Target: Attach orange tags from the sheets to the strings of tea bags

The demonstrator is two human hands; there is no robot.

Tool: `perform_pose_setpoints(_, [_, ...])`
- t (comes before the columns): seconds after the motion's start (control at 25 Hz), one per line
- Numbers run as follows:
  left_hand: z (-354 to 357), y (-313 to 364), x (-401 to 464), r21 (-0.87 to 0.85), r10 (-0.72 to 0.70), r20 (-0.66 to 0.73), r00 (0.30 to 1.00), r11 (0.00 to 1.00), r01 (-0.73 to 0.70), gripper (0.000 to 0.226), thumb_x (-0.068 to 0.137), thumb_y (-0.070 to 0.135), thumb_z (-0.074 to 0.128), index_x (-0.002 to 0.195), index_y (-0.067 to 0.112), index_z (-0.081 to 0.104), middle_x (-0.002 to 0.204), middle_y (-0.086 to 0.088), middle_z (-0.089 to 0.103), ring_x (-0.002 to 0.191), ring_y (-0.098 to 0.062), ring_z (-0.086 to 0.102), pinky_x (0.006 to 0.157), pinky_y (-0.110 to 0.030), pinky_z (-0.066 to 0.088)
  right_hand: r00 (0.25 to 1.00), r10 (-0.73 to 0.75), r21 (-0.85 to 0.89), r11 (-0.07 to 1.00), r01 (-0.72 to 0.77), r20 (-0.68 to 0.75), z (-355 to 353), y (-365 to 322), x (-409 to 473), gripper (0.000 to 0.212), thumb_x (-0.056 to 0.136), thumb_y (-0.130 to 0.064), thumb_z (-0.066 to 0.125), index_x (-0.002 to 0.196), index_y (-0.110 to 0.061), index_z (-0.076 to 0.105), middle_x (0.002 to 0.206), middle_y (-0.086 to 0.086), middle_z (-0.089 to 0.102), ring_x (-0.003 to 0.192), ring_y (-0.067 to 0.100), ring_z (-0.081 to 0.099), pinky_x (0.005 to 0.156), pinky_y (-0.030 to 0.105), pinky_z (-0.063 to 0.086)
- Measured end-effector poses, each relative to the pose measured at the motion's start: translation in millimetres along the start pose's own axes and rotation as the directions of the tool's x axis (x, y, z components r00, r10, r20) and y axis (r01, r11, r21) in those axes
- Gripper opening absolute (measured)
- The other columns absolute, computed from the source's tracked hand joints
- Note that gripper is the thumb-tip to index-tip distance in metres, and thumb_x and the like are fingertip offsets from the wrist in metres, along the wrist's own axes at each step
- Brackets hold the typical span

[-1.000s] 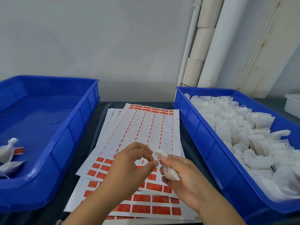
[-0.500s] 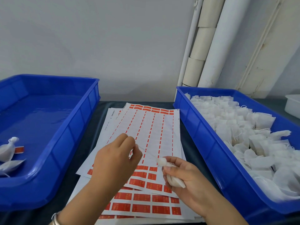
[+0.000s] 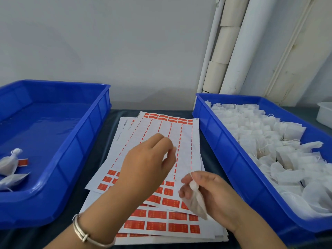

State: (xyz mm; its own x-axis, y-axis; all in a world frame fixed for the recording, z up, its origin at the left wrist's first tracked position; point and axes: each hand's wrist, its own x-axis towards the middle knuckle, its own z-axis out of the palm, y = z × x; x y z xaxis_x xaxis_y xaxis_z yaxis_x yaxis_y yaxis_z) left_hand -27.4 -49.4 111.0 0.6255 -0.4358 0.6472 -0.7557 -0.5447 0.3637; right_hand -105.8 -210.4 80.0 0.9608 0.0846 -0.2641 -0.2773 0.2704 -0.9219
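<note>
My right hand (image 3: 208, 191) grips a small white tea bag (image 3: 196, 200) low over the sheets. A thin white string (image 3: 181, 164) runs from the bag up to my left hand (image 3: 149, 164), which pinches its end above the top sheet. The stack of tag sheets (image 3: 186, 141) lies between the two bins; orange tags (image 3: 156, 226) remain in rows along its near part and far edge. The right blue bin (image 3: 230, 159) is full of white tea bags (image 3: 260, 133). Two tagged tea bags (image 3: 10, 162) lie in the left blue bin (image 3: 77, 144).
A dark table top (image 3: 100, 151) carries everything. White pipes (image 3: 239, 51) stand against the wall behind the right bin. A pale tub corner (image 3: 325, 114) shows at the far right edge. A metal bangle (image 3: 84, 234) sits on my left wrist.
My left hand has pulled away up and to the left from the bag, drawing its string out straight. My right hand has kept the bag and sunk slightly.
</note>
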Motion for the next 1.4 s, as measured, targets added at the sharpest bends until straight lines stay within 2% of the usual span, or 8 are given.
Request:
perform_pose_setpoints(0.32, [22.2, -9.1, 0.3, -0.17, -0.218, 0.154, 0.964, 0.955, 0.243, 0.007, 0.088, 0.035, 0.056, 0.09, 0.04, 0.052, 0.084, 0.03, 0.046, 0.076, 0.002, 0.054, 0.064, -0.005, 0.041, 0.972, -0.152, 0.151, 0.972, 0.18, -0.18, -9.9, 2.8, 9.7, 0.016, 0.077, -0.015, 0.06, 0.077, -0.008, 0.074, 0.058, 0.009, 0.057, 0.055, 0.015, 0.058, 0.064, 0.026, 0.055])
perform_pose_setpoints(0.48, [62.7, -30.8, -43.4, 0.06, -0.35, 0.587, 0.73, 0.918, 0.392, 0.052, 0.081, 0.059, 0.056, 0.128, 0.046, 0.038, 0.141, 0.018, 0.038, 0.125, -0.005, 0.041, 0.101, -0.026, 0.038, 0.936, -0.045, 0.289, 0.945, 0.153, -0.35, -28.3, 16.0, 14.0, 0.013, 0.088, -0.009, 0.05, 0.082, -0.002, 0.06, 0.053, 0.006, 0.045, 0.044, 0.014, 0.042, 0.051, 0.027, 0.041])
perform_pose_setpoints(0.56, [78.2, -40.2, -63.5, 0.232, -0.379, 0.665, 0.644, 0.924, 0.304, 0.08, 0.076, 0.071, 0.051, 0.143, 0.042, 0.018, 0.156, 0.015, 0.009, 0.143, -0.011, 0.009, 0.114, -0.037, 0.008, 0.915, 0.029, 0.345, 0.931, 0.122, -0.402, -36.5, 23.5, 15.2, 0.016, 0.091, -0.008, 0.046, 0.079, -0.003, 0.055, 0.051, 0.004, 0.042, 0.043, 0.013, 0.038, 0.051, 0.027, 0.035])
perform_pose_setpoints(0.64, [85.0, -46.5, -70.3, 0.282, -0.384, 0.634, 0.672, 0.923, 0.262, 0.091, 0.073, 0.077, 0.047, 0.146, 0.039, 0.009, 0.157, 0.015, 0.0, 0.144, -0.011, -0.003, 0.111, -0.036, -0.004, 0.895, 0.088, 0.376, 0.922, 0.093, -0.437, -41.2, 28.6, 15.4, 0.022, 0.092, -0.01, 0.045, 0.071, -0.006, 0.051, 0.049, 0.004, 0.039, 0.041, 0.013, 0.035, 0.049, 0.027, 0.034])
perform_pose_setpoints(0.84, [90.6, -44.7, -72.3, 0.281, -0.414, 0.549, 0.726, 0.91, 0.305, 0.083, 0.076, 0.07, 0.052, 0.145, 0.041, 0.016, 0.155, 0.015, 0.016, 0.143, -0.011, 0.016, 0.114, -0.038, 0.015, 0.847, 0.142, 0.14, 0.987, -0.081, -0.512, -41.4, 38.8, 17.1, 0.04, 0.087, -0.011, 0.055, 0.048, -0.012, 0.047, 0.044, 0.002, 0.038, 0.04, 0.012, 0.03, 0.048, 0.027, 0.032])
perform_pose_setpoints(1.04, [89.3, -45.4, -72.3, 0.252, -0.444, 0.418, 0.792, 0.895, 0.369, 0.073, 0.076, 0.069, 0.053, 0.14, 0.042, 0.028, 0.144, 0.019, 0.039, 0.128, -0.008, 0.042, 0.104, -0.032, 0.037, 0.81, 0.078, -0.241, 0.934, -0.262, -0.581, -33.8, 43.5, 22.3, 0.014, 0.085, -0.028, 0.068, 0.088, -0.015, 0.063, 0.078, -0.001, 0.074, 0.059, 0.019, 0.065, 0.049, 0.021, 0.043])
perform_pose_setpoints(1.2, [87.9, -46.3, -71.0, 0.168, -0.461, 0.376, 0.804, 0.887, 0.43, 0.072, 0.077, 0.066, 0.055, 0.139, 0.043, 0.028, 0.142, 0.019, 0.04, 0.126, -0.006, 0.045, 0.102, -0.028, 0.039, 0.912, 0.205, -0.289, 0.904, -0.315, -0.355, -22.1, 40.9, 28.7, 0.027, 0.077, -0.03, 0.075, 0.1, -0.02, 0.065, 0.085, -0.003, 0.075, 0.077, 0.021, 0.073, 0.066, 0.032, 0.059])
perform_pose_setpoints(1.4, [79.7, -42.1, -75.6, -0.038, -0.389, 0.378, 0.84, 0.9, 0.434, 0.065, 0.076, 0.062, 0.058, 0.134, 0.045, 0.033, 0.14, 0.023, 0.04, 0.119, 0.006, 0.04, 0.1, -0.017, 0.033, 0.926, 0.173, -0.157, 0.959, -0.236, -0.337, -15.3, 41.5, 39.8, 0.036, 0.075, -0.017, 0.077, 0.107, -0.01, 0.063, 0.09, 0.008, 0.074, 0.072, 0.023, 0.066, 0.049, 0.023, 0.046])
